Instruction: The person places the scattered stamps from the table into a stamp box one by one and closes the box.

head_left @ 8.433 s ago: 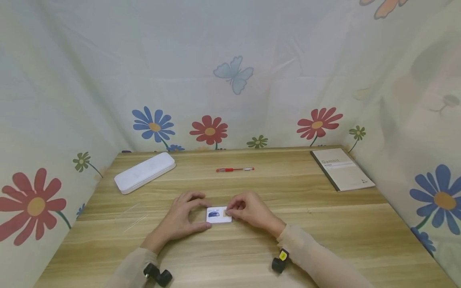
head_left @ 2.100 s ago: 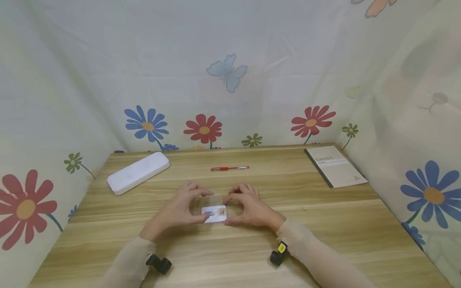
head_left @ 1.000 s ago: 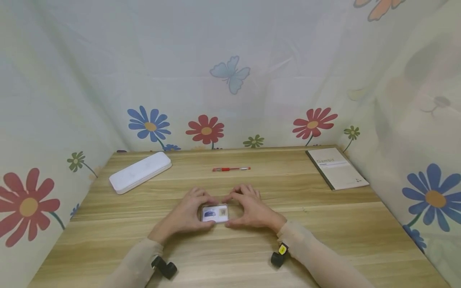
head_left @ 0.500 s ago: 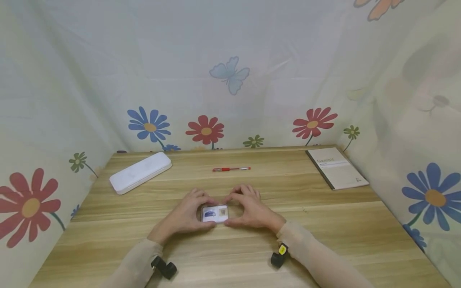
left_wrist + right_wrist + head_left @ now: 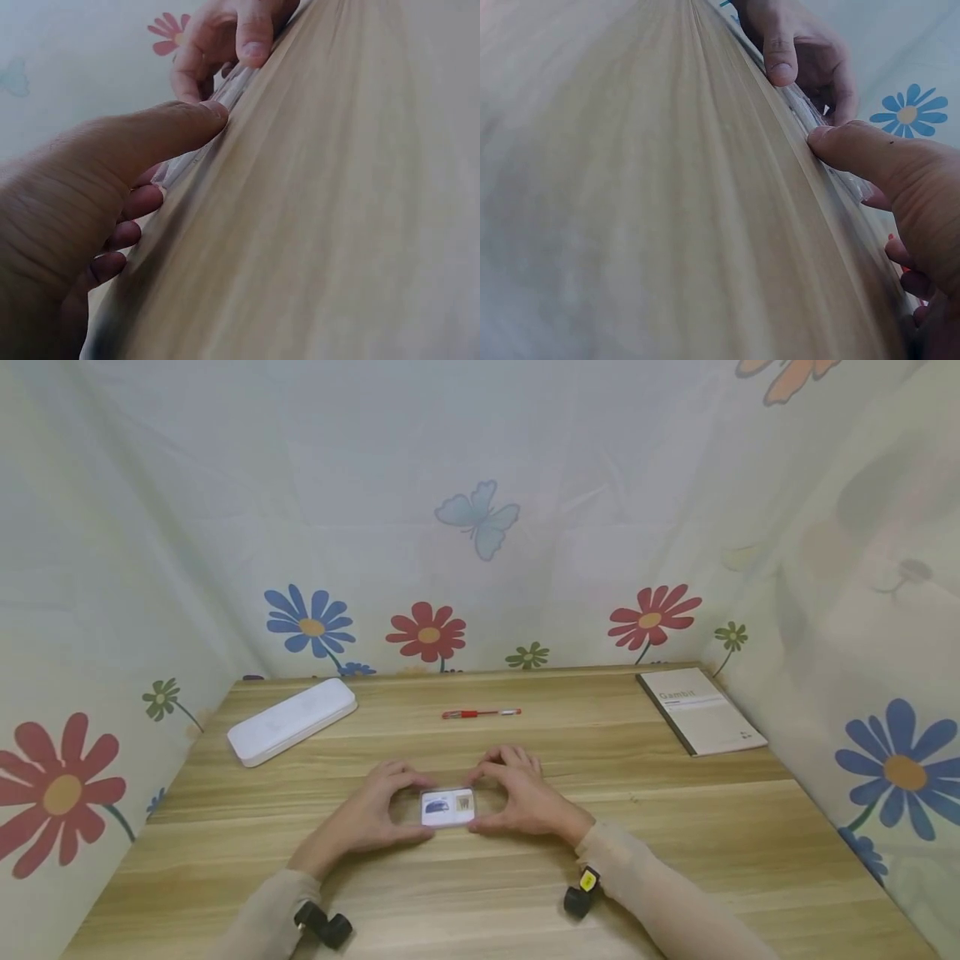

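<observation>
A small clear plastic case (image 5: 453,807) lies on the wooden table in front of me, over a white card with a dark blue picture and a tan patch. My left hand (image 5: 371,810) holds its left side, thumb at the near corner and forefinger at the far one. Around the right end, my right hand (image 5: 528,797) holds it the same way, thumb near and forefinger far. Seen edge-on in the left wrist view, the clear case (image 5: 184,165) sits low on the tabletop between the fingers. The right wrist view has its transparent edge (image 5: 802,109) between both thumbs.
A white pencil case (image 5: 292,722) lies at the back left. Beyond my hands is a red pen (image 5: 480,713), and a notebook (image 5: 701,710) marked "Gambit" lies at the back right. Flower-printed curtains (image 5: 480,518) enclose the table (image 5: 480,893) on three sides.
The clear plastic piece that lay on the left of the table has come over the white card. My right hand left the tan patch for the right edge; my left hand just shifted slightly left.
</observation>
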The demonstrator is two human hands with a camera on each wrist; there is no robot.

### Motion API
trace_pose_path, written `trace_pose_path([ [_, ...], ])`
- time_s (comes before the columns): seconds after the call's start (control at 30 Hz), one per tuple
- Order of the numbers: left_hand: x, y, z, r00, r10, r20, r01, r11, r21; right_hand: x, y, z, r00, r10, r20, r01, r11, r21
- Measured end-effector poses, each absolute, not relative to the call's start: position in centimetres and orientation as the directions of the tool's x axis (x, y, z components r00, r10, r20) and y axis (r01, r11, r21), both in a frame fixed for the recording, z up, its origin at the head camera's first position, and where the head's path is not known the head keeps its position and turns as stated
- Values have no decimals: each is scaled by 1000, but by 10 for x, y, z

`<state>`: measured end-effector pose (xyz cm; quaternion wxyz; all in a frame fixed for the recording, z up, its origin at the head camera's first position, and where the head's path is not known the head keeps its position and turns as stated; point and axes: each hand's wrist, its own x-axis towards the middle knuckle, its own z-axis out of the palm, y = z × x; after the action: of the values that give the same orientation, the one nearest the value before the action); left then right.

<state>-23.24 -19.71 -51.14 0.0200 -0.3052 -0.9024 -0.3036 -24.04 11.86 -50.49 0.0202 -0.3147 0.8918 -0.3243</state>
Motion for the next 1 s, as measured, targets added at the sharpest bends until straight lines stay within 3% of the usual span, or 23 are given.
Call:
trace_pose_path([
  [1.0, -228, -200, -518, -843, 486, 231, 524, 644, 557, -239, 120, -506, -816, -560, 145, -516, 592, -619],
])
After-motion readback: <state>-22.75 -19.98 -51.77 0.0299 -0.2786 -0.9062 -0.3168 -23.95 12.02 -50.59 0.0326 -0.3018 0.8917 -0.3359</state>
